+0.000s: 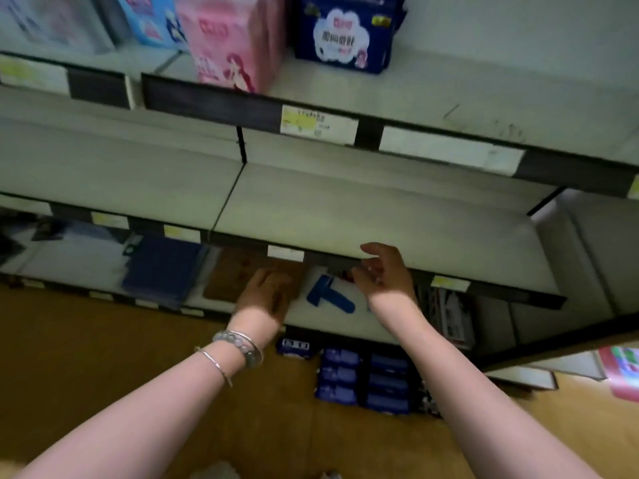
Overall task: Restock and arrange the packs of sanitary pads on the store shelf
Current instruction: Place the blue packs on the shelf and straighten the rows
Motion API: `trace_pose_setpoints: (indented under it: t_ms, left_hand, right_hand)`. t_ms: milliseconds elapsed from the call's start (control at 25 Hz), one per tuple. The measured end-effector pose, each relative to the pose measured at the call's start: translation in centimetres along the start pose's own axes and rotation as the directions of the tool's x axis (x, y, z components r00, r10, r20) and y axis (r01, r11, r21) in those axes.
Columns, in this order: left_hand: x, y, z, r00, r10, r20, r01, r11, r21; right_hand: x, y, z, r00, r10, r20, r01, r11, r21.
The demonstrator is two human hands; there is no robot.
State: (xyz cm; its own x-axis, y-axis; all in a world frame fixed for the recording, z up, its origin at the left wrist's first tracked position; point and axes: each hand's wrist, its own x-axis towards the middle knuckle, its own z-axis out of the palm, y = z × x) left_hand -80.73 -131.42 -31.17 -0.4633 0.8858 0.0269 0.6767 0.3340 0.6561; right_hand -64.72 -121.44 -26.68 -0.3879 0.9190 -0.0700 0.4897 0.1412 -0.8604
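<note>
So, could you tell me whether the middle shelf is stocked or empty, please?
Empty where visible: the middle shelf shows only bare white board; the pink pack and navy pack stand on the shelf above.

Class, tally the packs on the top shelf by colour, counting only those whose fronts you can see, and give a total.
pale pack (blurred): 1
light blue pack: 1
pink pack: 1
dark blue pack: 1
Total: 4

Brown floor (86, 357) — grey shelves (345, 209), dim lt.
</note>
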Motion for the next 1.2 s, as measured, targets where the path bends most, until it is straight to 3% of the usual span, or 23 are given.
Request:
trace_pose_setpoints:
  t_ms: [200,360,520,840,1040,1200]
  left_hand:
    - [0.3,-6.8,6.1,0.993,-0.111,0.041,0.112,0.994,-0.022]
    - [0.5,-13.8,12.3,0.976,-0.161,0.149,0.165,0.986,-0.015]
    - [0.6,-20.2,17.7,0.958,-0.238,0.161,0.241,0.971,0.001]
    - [1.3,-30.7,27.5,0.95,-0.243,0.194,0.244,0.97,0.024]
    - [2.0,-37.6,34.0,0.949,-0.225,0.219,0.218,0.974,0.055]
    - [4.4,-44.1,39.8,0.939,-0.169,0.298,0.121,0.978,0.173]
  right_hand:
    - [1.0,8.1,4.4,0.997,0.025,0.069,-0.028,0.999,0.045]
    - [1.2,16.2,9.1,0.989,0.143,0.028,-0.145,0.982,0.118]
    - [1.8,23.3,14.6,0.977,0.213,0.021,-0.214,0.964,0.159]
    - [5.1,35.7,24.8,0.969,0.245,0.008,-0.243,0.953,0.181]
    - [7.3,45.4,31.4,0.965,0.233,0.117,-0.243,0.966,0.083]
    - [10.4,52.6,35.5,0.966,0.137,0.22,-0.115,0.987,-0.109]
